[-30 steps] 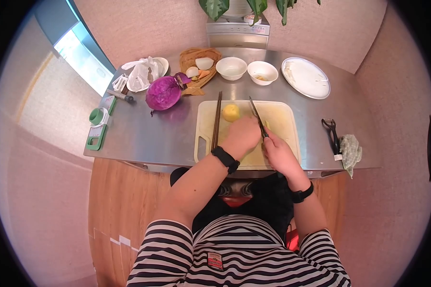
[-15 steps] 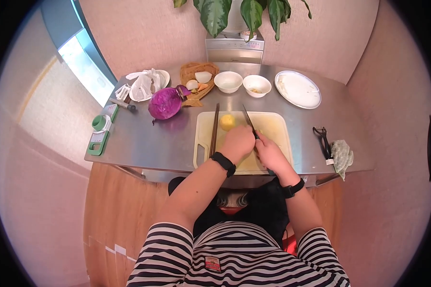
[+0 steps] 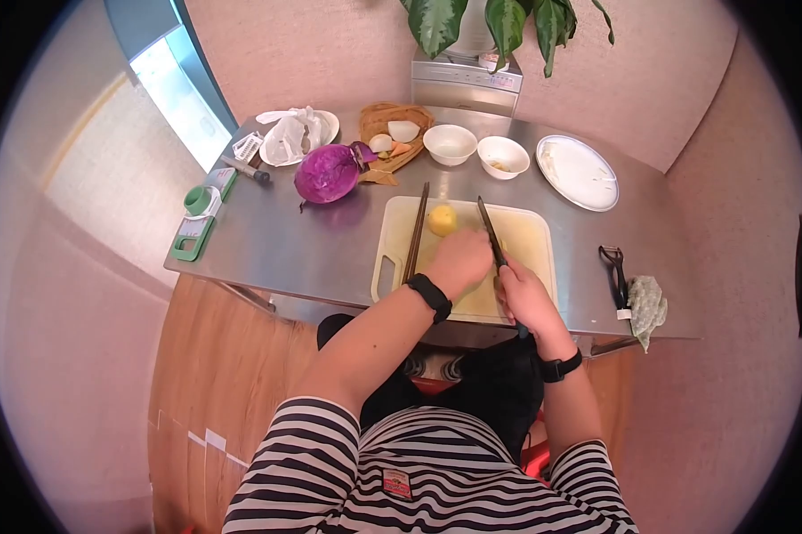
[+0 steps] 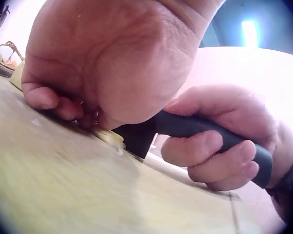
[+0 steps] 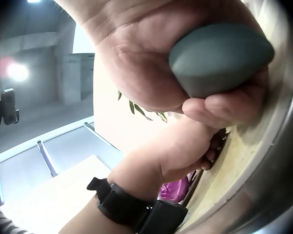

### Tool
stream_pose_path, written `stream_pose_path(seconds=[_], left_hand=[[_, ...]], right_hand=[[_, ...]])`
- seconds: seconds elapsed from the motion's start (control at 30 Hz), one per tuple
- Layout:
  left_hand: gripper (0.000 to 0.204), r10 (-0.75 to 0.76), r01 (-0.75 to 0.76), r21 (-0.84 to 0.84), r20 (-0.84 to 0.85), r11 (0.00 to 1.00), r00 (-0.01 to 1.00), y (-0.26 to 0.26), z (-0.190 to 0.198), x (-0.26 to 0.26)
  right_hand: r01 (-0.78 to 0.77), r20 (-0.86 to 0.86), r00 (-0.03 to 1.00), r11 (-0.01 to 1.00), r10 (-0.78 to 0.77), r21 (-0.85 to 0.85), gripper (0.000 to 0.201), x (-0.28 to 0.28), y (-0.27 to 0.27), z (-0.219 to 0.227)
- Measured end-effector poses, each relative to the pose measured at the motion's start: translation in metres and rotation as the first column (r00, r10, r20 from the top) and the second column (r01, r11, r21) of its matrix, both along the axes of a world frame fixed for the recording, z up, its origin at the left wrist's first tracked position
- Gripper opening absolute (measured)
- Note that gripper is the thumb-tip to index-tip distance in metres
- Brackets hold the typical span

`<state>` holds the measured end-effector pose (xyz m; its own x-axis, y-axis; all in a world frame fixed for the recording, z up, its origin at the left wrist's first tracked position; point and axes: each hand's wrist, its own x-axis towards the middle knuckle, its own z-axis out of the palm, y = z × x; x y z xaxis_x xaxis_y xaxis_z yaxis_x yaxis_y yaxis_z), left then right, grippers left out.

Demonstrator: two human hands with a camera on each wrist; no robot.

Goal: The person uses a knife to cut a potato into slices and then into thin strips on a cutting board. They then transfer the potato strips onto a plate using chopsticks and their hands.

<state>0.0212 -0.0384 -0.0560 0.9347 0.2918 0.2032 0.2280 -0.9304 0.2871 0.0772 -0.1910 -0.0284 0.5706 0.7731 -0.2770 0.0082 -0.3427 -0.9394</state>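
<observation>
In the head view my right hand (image 3: 525, 298) grips the dark handle of a knife (image 3: 487, 222), whose blade points away across the cutting board (image 3: 530, 236). The handle's rounded green-grey end (image 5: 219, 61) shows within the curled fingers in the right wrist view. My left hand (image 3: 462, 260) is curled down on the board beside the blade. Its fingertips hold pale yellow cut pieces (image 4: 110, 137) against the board, mostly hidden under the hand. A round yellow piece, like a peeled potato (image 3: 442, 220), lies just beyond the left hand. Long wooden chopsticks (image 3: 418, 227) lie along the board's left side.
Behind the board stand two white bowls (image 3: 450, 144) and an oval plate (image 3: 578, 173). A cut purple cabbage (image 3: 328, 173) sits left of them. A black peeler (image 3: 614, 267) and a crumpled bag (image 3: 647, 307) lie at right, a green-framed slicer (image 3: 201, 214) at far left.
The head view has shifted and tilted slightly. Both hands keep their places over the board, while the knife moves a little forward, then back, beside the left fingers.
</observation>
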Motion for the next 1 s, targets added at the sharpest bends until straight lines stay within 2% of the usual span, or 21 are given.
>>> stream_pose_path(seconds=[0.13, 0.2, 0.27, 0.37, 0.43, 0.6, 0.67, 0.8, 0.87, 1.0], left_hand=[[0.016, 0.031, -0.032, -0.045, -0.011, 0.998, 0.999, 0.001, -0.003, 0.004], [0.022, -0.039, 0.039, -0.057, -0.005, 0.998, 0.999, 0.005, -0.002, 0.001], [0.022, -0.056, 0.055, -0.023, -0.043, 0.998, 0.997, 0.009, -0.005, 0.001], [0.022, -0.072, 0.072, 0.005, -0.063, 0.997, 0.995, 0.008, -0.009, 0.007], [0.021, -0.03, 0.028, -0.036, -0.061, 0.999, 0.998, 0.009, -0.007, 0.007], [0.018, -0.117, 0.118, 0.027, -0.049, 0.993, 0.992, 0.012, -0.013, 0.007], [0.018, -0.038, 0.036, -0.075, -0.028, 0.997, 0.999, 0.009, -0.01, 0.006], [0.018, -0.027, 0.023, -0.106, -0.035, 0.994, 0.999, 0.011, -0.018, 0.009], [0.018, 0.04, -0.048, -0.18, -0.048, 0.982, 0.998, 0.006, -0.005, 0.005], [0.018, 0.001, -0.006, -0.15, -0.03, 0.989, 1.0, 0.006, -0.004, 0.002]], right_hand=[[0.019, -0.005, 1.0, 0.999, -0.018, 0.048, 0.046, 0.005, 0.013, -0.01], [0.042, -0.019, 0.999, 0.997, -0.041, 0.06, 0.045, 0.006, 0.014, -0.01], [0.093, -0.205, 0.977, 0.988, -0.066, 0.123, 0.045, 0.009, 0.006, -0.01], [0.117, -0.257, 0.963, 0.981, -0.075, 0.154, 0.047, 0.009, -0.002, -0.01], [0.095, -0.223, 0.973, 0.988, -0.065, 0.125, 0.047, 0.005, -0.007, -0.007], [0.047, -0.203, 0.979, 0.986, -0.014, 0.16, 0.05, 0.003, -0.009, -0.013], [0.045, -0.211, 0.977, 0.988, -0.013, 0.147, 0.05, 0.003, -0.008, -0.012], [0.044, -0.189, 0.982, 0.995, -0.026, 0.094, 0.049, 0.003, -0.006, -0.009], [0.038, -0.184, 0.983, 0.996, -0.023, 0.081, 0.05, 0.004, -0.007, -0.011], [0.022, -0.208, 0.978, 0.997, -0.005, 0.079, 0.05, 0.008, -0.006, -0.007]])
